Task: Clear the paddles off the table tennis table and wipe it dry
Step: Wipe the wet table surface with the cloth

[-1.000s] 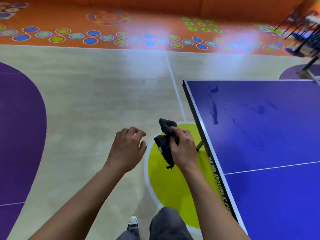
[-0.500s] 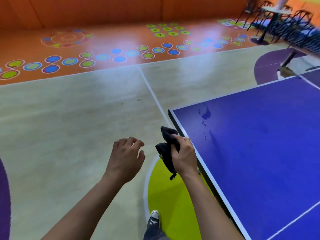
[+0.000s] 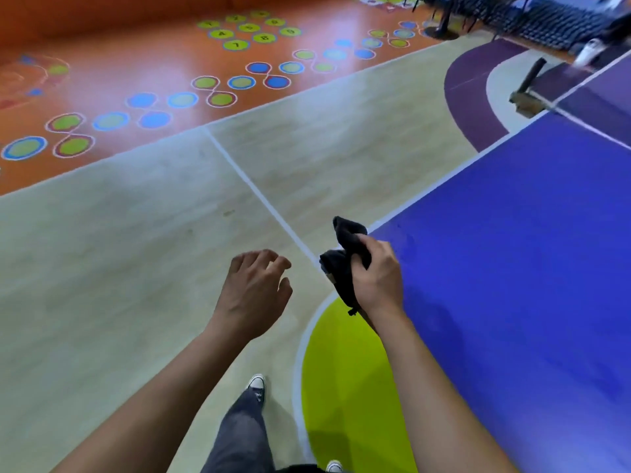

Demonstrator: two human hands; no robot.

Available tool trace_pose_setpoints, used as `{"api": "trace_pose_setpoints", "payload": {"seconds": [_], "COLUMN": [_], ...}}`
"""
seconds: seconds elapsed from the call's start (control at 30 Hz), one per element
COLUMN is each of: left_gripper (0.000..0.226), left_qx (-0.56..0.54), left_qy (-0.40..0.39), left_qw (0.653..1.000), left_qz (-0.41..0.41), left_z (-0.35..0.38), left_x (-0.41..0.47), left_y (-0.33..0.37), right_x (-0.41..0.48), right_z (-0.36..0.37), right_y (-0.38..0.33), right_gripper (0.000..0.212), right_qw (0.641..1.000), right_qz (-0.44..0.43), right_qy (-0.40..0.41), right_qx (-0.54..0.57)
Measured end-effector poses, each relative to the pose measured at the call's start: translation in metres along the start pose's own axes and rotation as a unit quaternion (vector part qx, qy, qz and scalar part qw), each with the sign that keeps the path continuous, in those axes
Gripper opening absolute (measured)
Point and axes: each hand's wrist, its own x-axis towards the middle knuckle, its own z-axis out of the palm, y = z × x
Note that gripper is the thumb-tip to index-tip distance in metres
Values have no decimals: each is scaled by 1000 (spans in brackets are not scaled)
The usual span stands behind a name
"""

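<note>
Table: the blue table (image 3: 512,268) fills the right of the view, its near corner just beside the right hand; no paddles lie on the part that shows.
Cloth: a dark cloth (image 3: 343,268) is bunched up, held in the air at the table corner and not yet on the top.
Right hand: the right hand (image 3: 379,278) grips the cloth, with fingers and thumb curled round the wad.
Left hand: the left hand (image 3: 254,295) hangs over the floor with loosely curled fingers, holding nothing.
Wet patches: only a faint dark smudge (image 3: 408,240) shows near the corner; blur hides the rest.
Step in hand: probably bringing the cloth to the corner to begin wiping.
Doing it well: open the wad so a flat face meets the top, press with the palm, and wipe in overlapping strokes from the corner inward, turning to a dry side as the cloth soaks.
Watch for: a balled cloth would likely smear water about, not lift it.
Surroundings: a yellow floor circle (image 3: 348,370) lies under the table edge, a shoe (image 3: 256,384) is stepping forward, and the net post (image 3: 527,87) stands far off.
Change from half a second ago: the view has swung left, the right hand now overlaps the corner where it was beside the edge, the clear streaks have blurred, and the left fingers have loosened.
</note>
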Motion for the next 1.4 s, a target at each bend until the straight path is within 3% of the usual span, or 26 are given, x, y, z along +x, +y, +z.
{"api": "trace_pose_setpoints", "payload": {"seconds": [0.17, 0.33, 0.5, 0.73, 0.93, 1.07, 1.17, 1.4], "left_gripper": [46, 41, 43, 38, 48, 44, 42, 41], "left_qx": [-14, -41, -46, -53, -39, -36, -13, 27], "left_qy": [-45, -65, -95, -133, -203, -230, -249, -261], "left_qw": [994, 972, 936, 879, 827, 753, 689, 529], "left_qz": [102, 222, 336, 455, 523, 615, 681, 807], "left_z": [7, 30, 63, 105, 134, 154, 177, 235], "left_x": [91, 173, 238, 303, 340, 356, 370, 418], "left_y": [-40, -34, 5, 64, 118, 160, 177, 179], "right_x": [45, 72, 87, 89, 56, 2, -27, 0], "right_z": [23, 21, 1, -31, -63, -83, -75, 19], "right_y": [-3, 12, 54, 123, 132, 138, 125, 94], "right_gripper": [29, 33, 35, 35, 36, 36, 37, 40], "right_qw": [993, 976, 935, 873, 815, 705, 635, 530], "right_qz": [80, 147, 234, 370, 428, 515, 561, 640], "right_qy": [82, 158, 254, 304, 369, 470, 501, 517], "right_qx": [-12, -43, -77, -98, -124, -133, -178, -204]}}
